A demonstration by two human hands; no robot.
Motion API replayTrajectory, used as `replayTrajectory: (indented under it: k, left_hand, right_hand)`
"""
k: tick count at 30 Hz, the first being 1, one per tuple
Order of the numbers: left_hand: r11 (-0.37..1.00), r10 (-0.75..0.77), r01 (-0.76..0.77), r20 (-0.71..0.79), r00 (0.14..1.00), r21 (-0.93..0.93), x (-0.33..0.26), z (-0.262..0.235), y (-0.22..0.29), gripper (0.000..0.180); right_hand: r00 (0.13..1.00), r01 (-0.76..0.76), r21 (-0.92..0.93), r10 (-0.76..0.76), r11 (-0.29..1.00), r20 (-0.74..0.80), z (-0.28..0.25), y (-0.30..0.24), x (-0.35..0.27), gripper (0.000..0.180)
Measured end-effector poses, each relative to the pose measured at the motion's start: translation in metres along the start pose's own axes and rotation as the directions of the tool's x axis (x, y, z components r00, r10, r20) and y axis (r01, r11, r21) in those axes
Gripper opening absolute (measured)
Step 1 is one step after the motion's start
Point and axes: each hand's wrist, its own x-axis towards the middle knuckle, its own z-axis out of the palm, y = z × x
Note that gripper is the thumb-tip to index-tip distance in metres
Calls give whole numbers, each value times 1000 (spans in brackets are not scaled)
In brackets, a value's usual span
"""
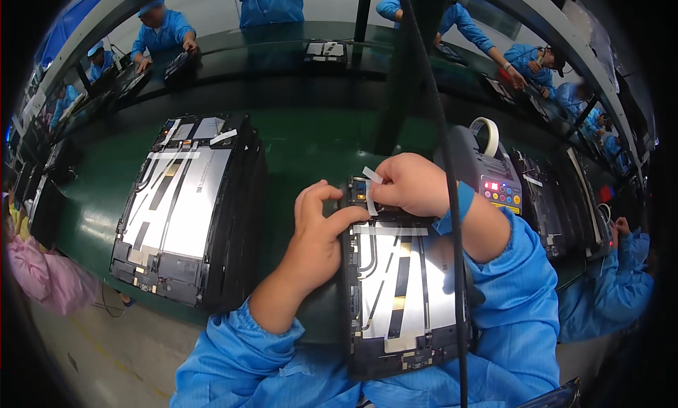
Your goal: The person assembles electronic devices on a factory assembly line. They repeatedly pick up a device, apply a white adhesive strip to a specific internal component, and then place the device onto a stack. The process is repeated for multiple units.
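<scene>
An opened tablet (378,302) with a silver inner plate and black strips lies in front of me. My right hand (417,186) is closed over its top end, thumb and fingers pinching a short white tape strip (372,174). Below those fingertips a narrow white piece of tape (372,206) runs down over the small parts. My left hand (316,228) rests at the tablet's upper left edge. Its thumb tip presses at the lower end of that tape, and its fingers are bent and apart from the thumb, holding nothing I can see.
Left of me a stack of similar opened tablets (187,203) stands on the green bench (311,140). At right is a tape dispenser (487,168) with a white roll (486,136), beside more tablets (540,207). A black cable (443,133) hangs across the view. Co-workers in blue sit around.
</scene>
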Motion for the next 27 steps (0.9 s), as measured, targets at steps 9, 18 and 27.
replayTrajectory:
  k: [9,18,27]
  left_hand:
    - [999,5,-5,-13,1000,40,0,-1,2,33]
    - [996,41,-43,17,999,80,1,-1,0,32]
    - [995,38,-38,5,999,88,-1,0,-1,34]
  right_hand:
    - [962,-28,22,33,999,-272,1,-14,-14,19]
    - [865,427,73,-384,901,-323,19,6,-33,13]
    - [887,372,-25,-364,928,-283,15,-3,-36,11]
